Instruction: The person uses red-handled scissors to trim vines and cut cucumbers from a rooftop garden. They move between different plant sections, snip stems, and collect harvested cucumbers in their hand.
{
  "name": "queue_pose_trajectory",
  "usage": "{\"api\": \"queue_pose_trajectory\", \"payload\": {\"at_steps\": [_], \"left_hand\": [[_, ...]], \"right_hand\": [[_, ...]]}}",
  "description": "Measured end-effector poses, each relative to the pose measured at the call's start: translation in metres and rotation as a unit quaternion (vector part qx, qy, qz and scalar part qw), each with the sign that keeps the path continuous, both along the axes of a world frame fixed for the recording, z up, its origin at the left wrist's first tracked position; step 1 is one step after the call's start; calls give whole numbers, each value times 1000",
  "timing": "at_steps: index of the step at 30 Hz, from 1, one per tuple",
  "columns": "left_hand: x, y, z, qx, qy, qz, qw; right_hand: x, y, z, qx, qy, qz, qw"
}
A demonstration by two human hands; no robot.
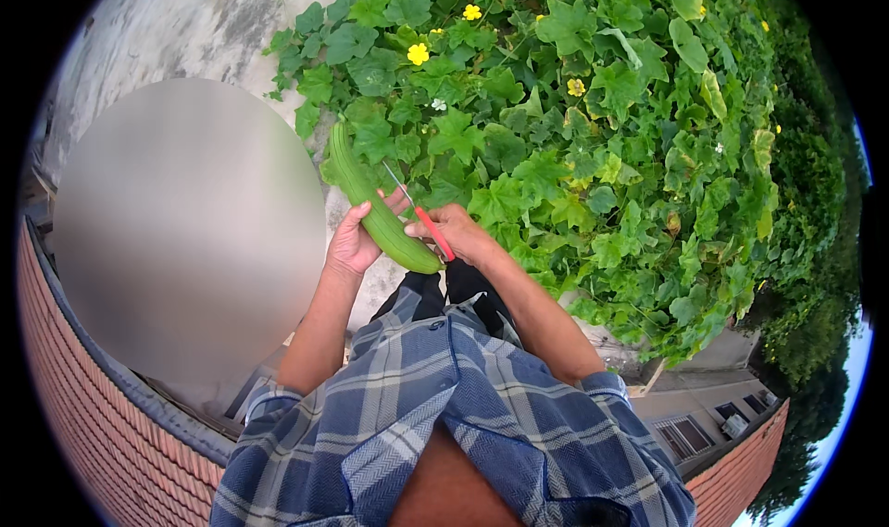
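A long green loofah gourd (375, 207) lies slantwise in front of me, its ridged skin showing. My left hand (356, 235) is wrapped round its middle, thumb on the near side and fingertips showing beyond. Close by its lower end, my right hand (456, 231) grips a slim cutting tool with a red handle (435, 234) and a thin metal blade. The blade points up and to the left, alongside the gourd. Whether it is a knife or scissors seen edge-on, I cannot tell.
Leafy vines (556, 156) with yellow flowers (418, 54) spread ahead and to the right. A pale concrete surface (213, 27) lies at the upper left. Tiled roofs (111, 416) run along the lower left and lower right. A large blurred circle hides the left side.
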State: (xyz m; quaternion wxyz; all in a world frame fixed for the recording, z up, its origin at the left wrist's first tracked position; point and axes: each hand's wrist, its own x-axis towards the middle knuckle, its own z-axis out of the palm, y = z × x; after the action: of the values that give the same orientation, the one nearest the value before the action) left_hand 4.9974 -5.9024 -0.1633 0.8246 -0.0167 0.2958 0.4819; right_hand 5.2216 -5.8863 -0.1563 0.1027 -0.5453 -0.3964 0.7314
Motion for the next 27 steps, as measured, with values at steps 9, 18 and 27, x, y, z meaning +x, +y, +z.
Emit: {"api": "queue_pose_trajectory", "payload": {"at_steps": [9, 18, 27], "left_hand": [[82, 41, 27, -32, -35, -22, 999], [96, 105, -52, -159, 90, 93, 979], [77, 145, -135, -272, 199, 95, 937]], "right_hand": [[47, 16, -22, -246, 353, -174, 886], [74, 30, -54, -120, 144, -355, 916], [2, 69, -64, 248, -394, 66, 883]]}}
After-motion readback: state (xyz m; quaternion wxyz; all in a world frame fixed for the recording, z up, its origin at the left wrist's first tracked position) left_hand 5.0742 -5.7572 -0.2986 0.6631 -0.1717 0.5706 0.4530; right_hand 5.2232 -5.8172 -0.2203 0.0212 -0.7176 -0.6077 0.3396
